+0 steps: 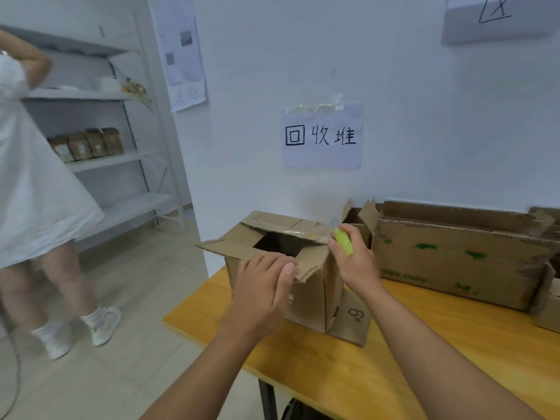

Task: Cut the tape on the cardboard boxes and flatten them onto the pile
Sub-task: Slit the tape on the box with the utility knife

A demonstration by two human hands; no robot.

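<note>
Box on table, left of pile (against wall).

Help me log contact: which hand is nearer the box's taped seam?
Right. The right hand holds the yellow-green cutter at the taped seam; the left hand grips the near flap.

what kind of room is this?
Probably a stockroom or packing area with a recycling corner: metal shelving holding brown packets, a handwritten wall sign reading "recycling pile", and opened cardboard boxes on a wooden table.
</note>
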